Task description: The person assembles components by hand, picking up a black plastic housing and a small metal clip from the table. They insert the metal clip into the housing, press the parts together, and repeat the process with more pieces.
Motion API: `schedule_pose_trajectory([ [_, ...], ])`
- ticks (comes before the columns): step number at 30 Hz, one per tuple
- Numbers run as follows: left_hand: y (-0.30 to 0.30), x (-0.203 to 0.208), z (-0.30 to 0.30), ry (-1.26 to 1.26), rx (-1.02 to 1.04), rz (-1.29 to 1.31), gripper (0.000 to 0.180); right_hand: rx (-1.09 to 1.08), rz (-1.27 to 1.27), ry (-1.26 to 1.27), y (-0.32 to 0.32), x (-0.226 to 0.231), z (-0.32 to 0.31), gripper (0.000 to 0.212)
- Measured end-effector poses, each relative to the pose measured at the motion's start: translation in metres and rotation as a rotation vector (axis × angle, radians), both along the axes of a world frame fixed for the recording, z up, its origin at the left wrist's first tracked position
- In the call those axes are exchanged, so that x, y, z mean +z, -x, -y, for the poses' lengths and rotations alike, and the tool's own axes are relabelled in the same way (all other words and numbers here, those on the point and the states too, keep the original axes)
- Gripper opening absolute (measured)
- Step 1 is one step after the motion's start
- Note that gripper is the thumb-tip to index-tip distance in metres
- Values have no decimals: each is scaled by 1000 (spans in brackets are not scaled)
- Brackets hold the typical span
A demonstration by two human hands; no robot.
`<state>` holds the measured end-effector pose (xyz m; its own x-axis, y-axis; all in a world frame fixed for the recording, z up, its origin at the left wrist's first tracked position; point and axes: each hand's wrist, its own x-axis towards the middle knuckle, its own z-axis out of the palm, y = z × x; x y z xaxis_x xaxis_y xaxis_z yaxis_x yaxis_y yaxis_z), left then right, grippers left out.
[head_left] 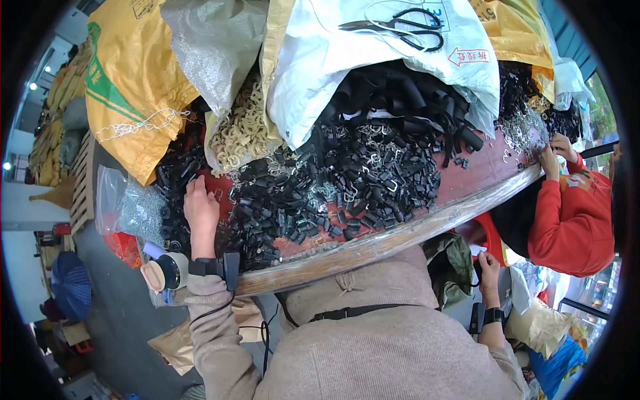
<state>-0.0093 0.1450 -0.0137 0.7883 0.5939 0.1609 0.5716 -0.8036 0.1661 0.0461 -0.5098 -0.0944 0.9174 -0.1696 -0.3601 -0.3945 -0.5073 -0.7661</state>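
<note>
My left hand (201,207) reaches over the left part of the table, among small black plastic pieces (257,213). Its fingers are stretched forward and loosely apart, with nothing visible in them. My right hand (490,268) is low at the right, below the table edge, beside a dark green bag (453,270). Its fingers are bent together near the bag's side; what they hold, if anything, is too small to make out. Pale beige rings (240,137) spill from a sack beyond my left hand. Small metal hooks (383,137) lie among the black pieces.
Black-handled scissors (400,28) lie on a white woven sack (373,53). A yellow sack (133,73) stands at the far left, near a clear bag of small parts (141,212). A wooden rim (400,239) edges the table. Another person in a red top (567,223) works at the right.
</note>
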Motion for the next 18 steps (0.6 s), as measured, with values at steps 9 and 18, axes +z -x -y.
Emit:
schedule_pose_trajectory([
  [9,-5,6,-6,23,-10,25,33,132,-159,492,6,-1,-23,21],
  [18,13,25,22,1212,1,548,23,978,436,-38,-58,115,-186,8],
])
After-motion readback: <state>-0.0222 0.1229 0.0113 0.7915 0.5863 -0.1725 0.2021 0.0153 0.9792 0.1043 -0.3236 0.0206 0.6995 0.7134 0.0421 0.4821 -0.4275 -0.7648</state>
